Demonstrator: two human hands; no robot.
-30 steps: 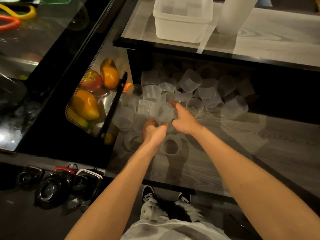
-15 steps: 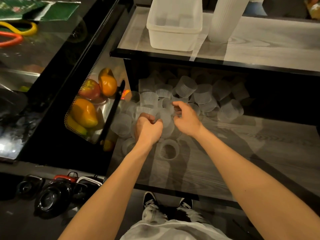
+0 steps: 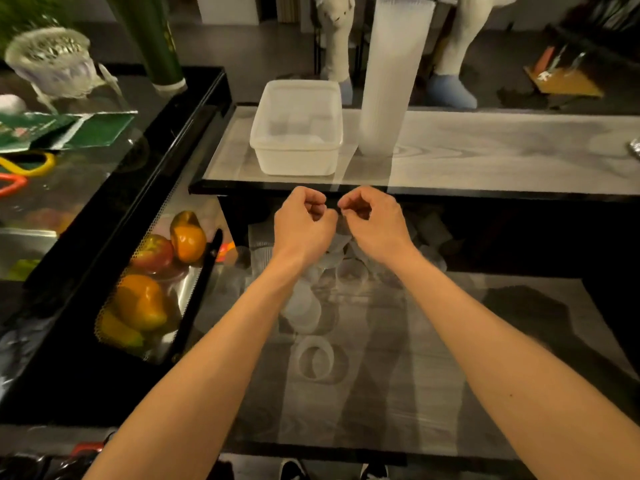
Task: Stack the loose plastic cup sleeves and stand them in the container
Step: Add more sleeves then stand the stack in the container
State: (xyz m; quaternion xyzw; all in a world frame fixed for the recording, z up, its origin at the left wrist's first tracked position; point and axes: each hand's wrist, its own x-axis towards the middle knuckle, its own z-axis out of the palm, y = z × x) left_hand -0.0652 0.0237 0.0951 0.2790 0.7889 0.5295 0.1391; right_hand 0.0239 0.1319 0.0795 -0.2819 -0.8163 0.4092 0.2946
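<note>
My left hand and my right hand are raised side by side just below the front edge of the upper shelf, fingers curled. Between them they pinch a translucent ribbed cup sleeve, which hangs below the fingertips and is hard to make out. More loose sleeves lie in a pile on the lower shelf under my hands, and one ring-shaped sleeve lies apart, nearer me. The white plastic container stands on the upper shelf, with a tall stack of sleeves upright to its right.
A perforated metal tray with peppers and an apple sits left of the pile, black tongs leaning on its edge. The glass counter on the left carries a crystal bowl and green packets. A person's legs stand beyond the upper shelf.
Both hands have lifted off the pile on the lower shelf and come together higher up, near the upper shelf's edge. The view has tilted upward.
</note>
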